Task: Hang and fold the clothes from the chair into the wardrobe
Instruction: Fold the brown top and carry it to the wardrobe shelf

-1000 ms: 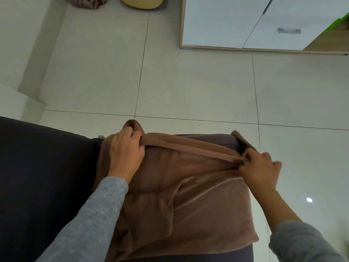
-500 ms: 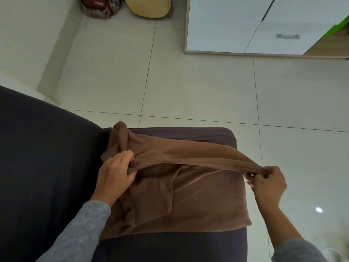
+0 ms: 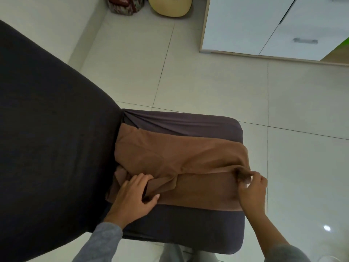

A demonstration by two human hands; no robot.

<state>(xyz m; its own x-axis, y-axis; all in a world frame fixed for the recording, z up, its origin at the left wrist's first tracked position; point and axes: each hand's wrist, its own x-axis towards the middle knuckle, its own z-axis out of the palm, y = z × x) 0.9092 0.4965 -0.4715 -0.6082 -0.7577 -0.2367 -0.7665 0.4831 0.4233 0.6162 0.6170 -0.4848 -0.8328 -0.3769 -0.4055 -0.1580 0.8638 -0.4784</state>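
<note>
The brown garment [image 3: 188,167] lies folded in a band across the dark chair [image 3: 188,227] seat.

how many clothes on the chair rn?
1: a brown garment folded across the seat. The left hand grips its end by the backrest, the right hand pinches its outer edge. Any beneath it would be hidden.

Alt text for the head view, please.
Two hands fold a brown garment on a dark chair seat: the left hand grips the fold near the backrest, and the right hand pinches its other end at the seat's edge. Beyond stand a guitar and a white cabinet.
</note>
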